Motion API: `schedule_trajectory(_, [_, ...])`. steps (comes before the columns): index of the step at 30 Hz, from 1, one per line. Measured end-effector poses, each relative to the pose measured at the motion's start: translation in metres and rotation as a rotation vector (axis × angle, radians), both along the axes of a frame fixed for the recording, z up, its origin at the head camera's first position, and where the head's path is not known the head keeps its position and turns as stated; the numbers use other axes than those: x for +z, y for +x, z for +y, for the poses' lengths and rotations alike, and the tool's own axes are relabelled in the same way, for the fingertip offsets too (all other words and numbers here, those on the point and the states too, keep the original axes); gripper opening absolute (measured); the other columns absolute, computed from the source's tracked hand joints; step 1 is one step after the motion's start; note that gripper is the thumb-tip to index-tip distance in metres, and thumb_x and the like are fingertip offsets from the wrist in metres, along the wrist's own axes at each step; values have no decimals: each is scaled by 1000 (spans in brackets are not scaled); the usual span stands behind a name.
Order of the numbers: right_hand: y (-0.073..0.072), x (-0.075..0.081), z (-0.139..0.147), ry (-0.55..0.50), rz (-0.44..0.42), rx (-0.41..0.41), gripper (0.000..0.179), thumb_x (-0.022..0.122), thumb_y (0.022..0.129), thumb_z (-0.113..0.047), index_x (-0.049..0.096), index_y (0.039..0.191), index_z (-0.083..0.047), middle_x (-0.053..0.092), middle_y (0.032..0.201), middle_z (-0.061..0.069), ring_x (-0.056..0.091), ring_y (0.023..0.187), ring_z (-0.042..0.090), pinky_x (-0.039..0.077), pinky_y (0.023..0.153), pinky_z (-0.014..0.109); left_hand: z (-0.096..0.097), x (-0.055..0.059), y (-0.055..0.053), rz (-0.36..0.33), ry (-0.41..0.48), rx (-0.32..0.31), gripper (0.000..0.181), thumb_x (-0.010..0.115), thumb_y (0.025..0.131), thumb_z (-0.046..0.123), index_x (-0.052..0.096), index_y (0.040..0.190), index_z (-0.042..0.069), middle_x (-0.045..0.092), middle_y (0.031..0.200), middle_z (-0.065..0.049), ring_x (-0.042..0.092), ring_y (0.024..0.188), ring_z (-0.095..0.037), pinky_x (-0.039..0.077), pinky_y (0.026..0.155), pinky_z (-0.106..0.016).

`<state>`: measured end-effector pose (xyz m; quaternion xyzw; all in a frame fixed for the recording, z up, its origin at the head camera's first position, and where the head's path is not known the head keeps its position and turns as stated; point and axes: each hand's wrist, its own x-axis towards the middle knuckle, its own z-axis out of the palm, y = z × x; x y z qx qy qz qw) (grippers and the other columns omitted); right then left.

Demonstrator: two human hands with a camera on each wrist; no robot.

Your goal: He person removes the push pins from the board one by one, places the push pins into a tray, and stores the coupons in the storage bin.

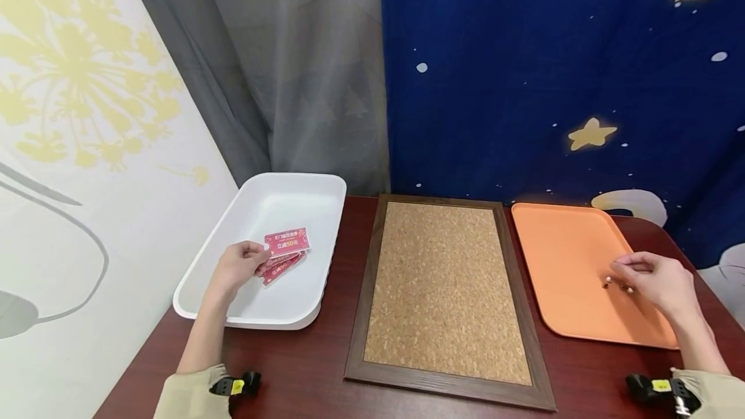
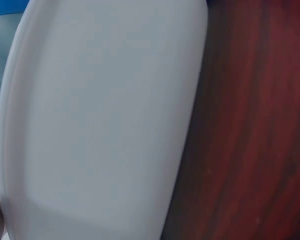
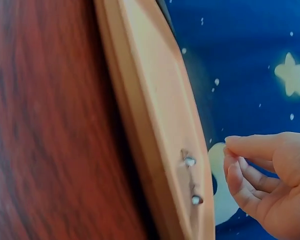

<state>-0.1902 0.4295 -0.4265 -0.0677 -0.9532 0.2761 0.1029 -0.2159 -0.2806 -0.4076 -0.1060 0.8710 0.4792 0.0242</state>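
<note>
My left hand (image 1: 240,268) is over the white plastic tub and pinches a pink coupon card (image 1: 289,242) by its left end. More pink coupon cards (image 1: 284,269) fan out just below it, partly covered; whether they lie on the tub floor or touch the fingers is unclear. On the right, my right hand (image 1: 660,280) hovers over the orange tray, thumb and index fingertips close together. Two small push pins (image 3: 190,162), with pale shiny parts, lie on the tray near those fingertips. Whether anything tiny sits between the fingertips is hidden.
The white tub (image 1: 334,212) stands at the left. A framed cork board (image 1: 445,290) lies flat in the middle of the dark red table (image 1: 302,367). The orange tray (image 1: 559,244) is at the right. Grey and blue curtains (image 1: 495,83) hang behind, and a wall stands at left.
</note>
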Motion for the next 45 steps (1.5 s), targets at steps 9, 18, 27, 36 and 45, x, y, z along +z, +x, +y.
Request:
schedule_trajectory(9, [-2,-14,19,67,-60,-12,35,69,96,-24,70,98,11,72,72,11,57,65,12,35,69,39,-9,-5,0,-30,10,-11,29,61,100,10,54,112,-16,67,84,-12,60,68,-10,53,62,-23])
schedule_trajectory(18, [-4,-17,22,74,-97,-15,31,68,97,-24,71,93,6,69,71,6,53,69,18,32,71,38,-14,-8,0,-92,9,-15,28,61,98,6,52,112,-17,63,77,-8,57,63,-8,51,59,-20])
schedule_trajectory(27, [-3,-20,21,79,-73,0,27,69,96,-22,72,92,5,70,71,6,53,67,14,31,71,38,-15,-10,0,-103,-18,-8,30,62,98,8,54,113,-16,65,75,-5,59,61,-7,50,57,-20])
schedule_trajectory(36, [-4,-17,21,79,-18,-45,30,70,94,-18,68,101,11,71,81,21,58,65,12,37,70,43,-21,-8,2,-43,-72,4,28,61,97,9,57,110,-15,68,76,-8,60,65,-11,50,60,-25])
schedule_trajectory(45, [0,-13,14,43,37,11,32,70,96,-22,69,105,8,73,83,19,49,63,-13,37,75,40,-15,-1,0,-12,-96,34,32,60,100,16,56,118,-10,66,86,-12,59,72,-15,48,63,-27])
